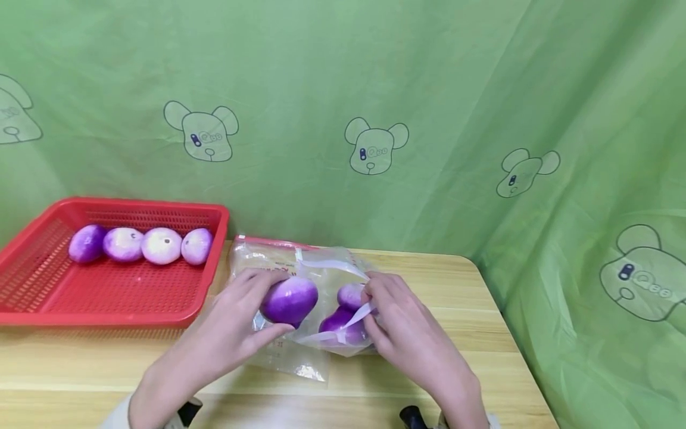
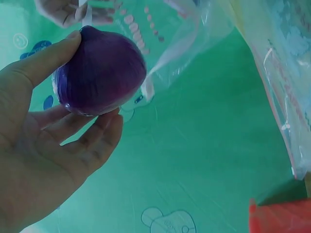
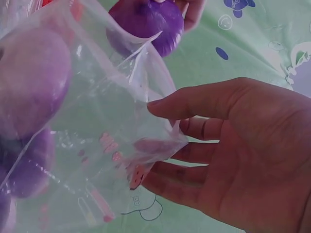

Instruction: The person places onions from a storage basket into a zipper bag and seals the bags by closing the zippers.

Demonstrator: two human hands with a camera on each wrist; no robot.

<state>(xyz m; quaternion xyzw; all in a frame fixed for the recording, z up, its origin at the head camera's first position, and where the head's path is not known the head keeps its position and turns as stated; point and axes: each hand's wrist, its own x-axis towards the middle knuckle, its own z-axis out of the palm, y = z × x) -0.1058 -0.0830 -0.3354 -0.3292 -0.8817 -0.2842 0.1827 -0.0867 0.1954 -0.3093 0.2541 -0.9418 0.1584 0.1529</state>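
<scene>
My left hand (image 1: 230, 319) grips a glossy purple onion (image 1: 290, 300) between thumb and fingers, at the left side of a clear plastic bag's mouth. In the left wrist view the onion's pointed tip (image 2: 91, 31) lies near the thumb. My right hand (image 1: 409, 333) pinches the rim of that clear bag (image 3: 104, 119), whose mouth gapes toward the left hand. Inside the bag lie purple onions (image 1: 337, 322), partly hidden by the right fingers and the rim. The right wrist view shows a pale purple onion (image 3: 36, 82) through the plastic.
At left stands a red perforated basket (image 1: 209, 292) with several purple-white onions (image 1: 162, 245) in a row along its back. Flat clear packaging with a red edge (image 1: 273, 241) lies under the bag on the wooden table (image 1: 482, 369). Green printed curtain (image 1: 300, 71) hangs behind and at right.
</scene>
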